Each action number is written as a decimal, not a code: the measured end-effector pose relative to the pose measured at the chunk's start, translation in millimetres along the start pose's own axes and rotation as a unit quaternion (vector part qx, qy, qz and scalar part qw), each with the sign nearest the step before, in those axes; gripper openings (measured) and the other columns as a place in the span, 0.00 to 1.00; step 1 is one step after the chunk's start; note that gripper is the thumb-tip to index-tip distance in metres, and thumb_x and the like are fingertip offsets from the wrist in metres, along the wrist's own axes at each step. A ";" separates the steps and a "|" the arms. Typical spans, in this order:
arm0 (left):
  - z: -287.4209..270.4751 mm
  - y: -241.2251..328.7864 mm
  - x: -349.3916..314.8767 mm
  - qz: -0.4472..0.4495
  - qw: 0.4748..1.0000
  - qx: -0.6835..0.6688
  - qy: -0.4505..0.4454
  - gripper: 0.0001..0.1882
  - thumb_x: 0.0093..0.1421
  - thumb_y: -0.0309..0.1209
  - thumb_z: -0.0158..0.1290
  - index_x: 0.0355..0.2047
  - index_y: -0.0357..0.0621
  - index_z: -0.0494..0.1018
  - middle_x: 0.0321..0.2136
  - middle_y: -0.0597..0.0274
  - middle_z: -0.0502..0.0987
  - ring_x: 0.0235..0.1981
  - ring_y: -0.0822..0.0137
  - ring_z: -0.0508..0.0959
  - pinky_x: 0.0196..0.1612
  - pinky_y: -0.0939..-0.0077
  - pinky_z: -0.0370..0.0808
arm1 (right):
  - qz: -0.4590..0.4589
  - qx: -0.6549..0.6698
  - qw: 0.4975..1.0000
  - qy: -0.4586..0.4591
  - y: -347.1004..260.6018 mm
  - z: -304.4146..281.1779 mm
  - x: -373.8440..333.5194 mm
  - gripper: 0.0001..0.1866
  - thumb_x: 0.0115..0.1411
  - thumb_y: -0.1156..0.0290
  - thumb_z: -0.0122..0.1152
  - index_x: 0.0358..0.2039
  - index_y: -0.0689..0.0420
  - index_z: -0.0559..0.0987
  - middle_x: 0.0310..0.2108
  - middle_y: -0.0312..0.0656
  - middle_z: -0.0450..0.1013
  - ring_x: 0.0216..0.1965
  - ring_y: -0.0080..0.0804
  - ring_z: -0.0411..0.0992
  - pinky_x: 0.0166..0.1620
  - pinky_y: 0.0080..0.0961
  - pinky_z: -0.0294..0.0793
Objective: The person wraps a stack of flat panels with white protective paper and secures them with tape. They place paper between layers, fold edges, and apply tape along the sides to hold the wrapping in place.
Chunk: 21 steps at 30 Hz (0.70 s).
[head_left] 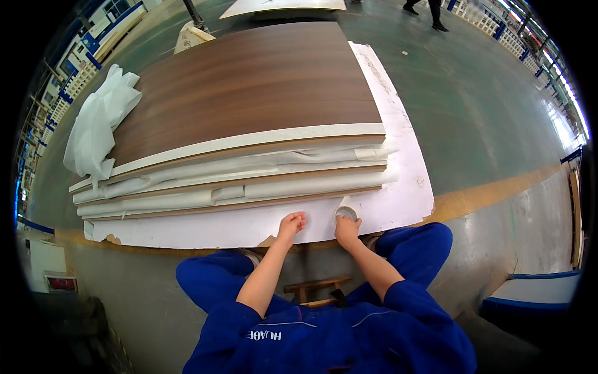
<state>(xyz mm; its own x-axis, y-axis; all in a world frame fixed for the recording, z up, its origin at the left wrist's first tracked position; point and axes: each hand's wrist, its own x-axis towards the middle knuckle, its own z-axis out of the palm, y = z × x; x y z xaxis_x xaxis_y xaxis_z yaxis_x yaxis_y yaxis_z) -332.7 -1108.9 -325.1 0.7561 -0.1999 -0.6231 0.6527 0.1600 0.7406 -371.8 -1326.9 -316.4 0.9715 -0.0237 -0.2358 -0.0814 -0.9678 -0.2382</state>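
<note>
A stack of dark wood-veneer boards (249, 87) with pale edges lies on a white foam sheet (398, 187) on the floor. White foam wrap (249, 181) is layered between the boards. My right hand (346, 229) holds a roll of tape (346, 210) against the white sheet at the front of the stack. My left hand (291, 224) rests with curled fingers on the sheet edge just left of it, pinching something too small to make out. I sit on a low wooden stool (314, 292), knees apart, in blue work clothes.
Crumpled white foam wrap (99, 118) hangs off the stack's left side. A green floor with a yellow stripe (498, 190) runs right. Another person's legs (427, 9) stand far back. A white panel (283, 6) lies behind the stack. Blue-edged platform (536, 290) at right.
</note>
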 end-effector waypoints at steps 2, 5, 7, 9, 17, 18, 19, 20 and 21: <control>-15.4 -8.5 -6.2 0.012 0.998 0.049 -0.038 0.23 0.66 0.39 0.47 0.57 0.41 0.63 0.51 0.57 0.71 0.51 0.63 0.71 0.53 0.70 0.70 | -0.062 0.089 0.994 -0.025 -3.6 -6.0 -11.4 0.09 0.56 0.70 0.55 0.37 0.57 0.73 0.37 0.50 0.73 0.42 0.48 0.71 0.49 0.46 0.64; -35.6 -24.2 -11.3 0.016 0.999 0.011 -0.043 0.37 0.62 0.48 0.51 0.63 0.40 0.53 0.57 0.57 0.64 0.57 0.62 0.66 0.54 0.66 0.68 | -0.240 0.242 0.939 -0.037 -12.6 -40.3 -36.7 0.08 0.57 0.75 0.53 0.38 0.61 0.72 0.36 0.54 0.70 0.42 0.54 0.68 0.47 0.41 0.67; -35.5 -17.0 -23.5 0.016 0.995 -0.037 -0.087 0.38 0.62 0.48 0.52 0.64 0.41 0.52 0.57 0.58 0.64 0.57 0.61 0.65 0.56 0.65 0.66 | -0.296 0.241 0.920 -0.084 -16.0 -72.4 -47.4 0.08 0.57 0.74 0.53 0.38 0.60 0.72 0.36 0.53 0.71 0.42 0.53 0.68 0.47 0.41 0.68; -34.1 -2.9 -35.0 0.013 0.986 -0.075 -0.146 0.36 0.62 0.43 0.53 0.64 0.42 0.53 0.55 0.61 0.65 0.55 0.65 0.67 0.56 0.69 0.65 | -0.344 0.236 0.903 -0.106 -16.5 -85.9 -46.8 0.08 0.58 0.74 0.54 0.38 0.60 0.72 0.36 0.51 0.71 0.43 0.52 0.68 0.47 0.41 0.68; -30.8 26.0 -54.1 0.137 0.984 0.064 -0.098 0.08 0.56 0.26 0.58 0.37 0.41 0.75 0.30 0.69 0.75 0.33 0.79 0.72 0.40 0.84 0.69 | -0.443 0.179 0.877 -0.053 -16.0 -99.1 -42.6 0.10 0.58 0.70 0.56 0.39 0.59 0.73 0.35 0.49 0.71 0.43 0.50 0.68 0.49 0.40 0.67; -32.8 24.4 -50.6 0.155 0.983 0.080 -0.064 0.05 0.55 0.25 0.59 0.32 0.41 0.76 0.27 0.70 0.75 0.31 0.79 0.72 0.38 0.84 0.69 | -0.441 0.175 0.879 -0.049 -17.7 -97.9 -41.8 0.11 0.57 0.68 0.57 0.38 0.59 0.73 0.34 0.49 0.72 0.42 0.51 0.68 0.49 0.40 0.67; -35.2 22.3 -46.7 0.162 0.984 0.073 -0.028 0.04 0.55 0.25 0.60 0.30 0.41 0.75 0.26 0.70 0.75 0.29 0.79 0.72 0.36 0.84 0.69 | -0.440 0.172 0.880 -0.045 -21.0 -95.9 -41.2 0.11 0.57 0.66 0.59 0.37 0.59 0.73 0.33 0.49 0.72 0.41 0.51 0.69 0.48 0.41 0.67; -38.2 20.8 -43.1 0.169 0.983 0.066 0.008 0.05 0.54 0.25 0.60 0.28 0.42 0.74 0.25 0.70 0.75 0.28 0.79 0.71 0.35 0.85 0.68 | -0.438 0.168 0.882 -0.041 -23.4 -94.2 -41.2 0.13 0.57 0.64 0.60 0.36 0.58 0.73 0.32 0.49 0.72 0.41 0.51 0.69 0.48 0.41 0.68; -43.5 17.6 -38.2 0.174 0.982 0.057 0.045 0.05 0.54 0.25 0.61 0.26 0.42 0.74 0.24 0.70 0.75 0.27 0.79 0.71 0.33 0.85 0.68 | -0.414 0.169 0.893 -0.048 -26.4 -95.4 -43.9 0.14 0.56 0.62 0.61 0.35 0.58 0.73 0.31 0.49 0.72 0.40 0.51 0.69 0.47 0.41 0.68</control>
<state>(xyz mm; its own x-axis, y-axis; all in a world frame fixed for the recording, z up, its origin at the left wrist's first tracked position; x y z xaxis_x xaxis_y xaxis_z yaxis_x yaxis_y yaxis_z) -348.0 -1056.4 -299.2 0.9368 -0.0652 -0.3436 0.3486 0.0928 0.9327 -391.0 -1324.2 -209.9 0.7073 0.7026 0.0773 0.5776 -0.5115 -0.6362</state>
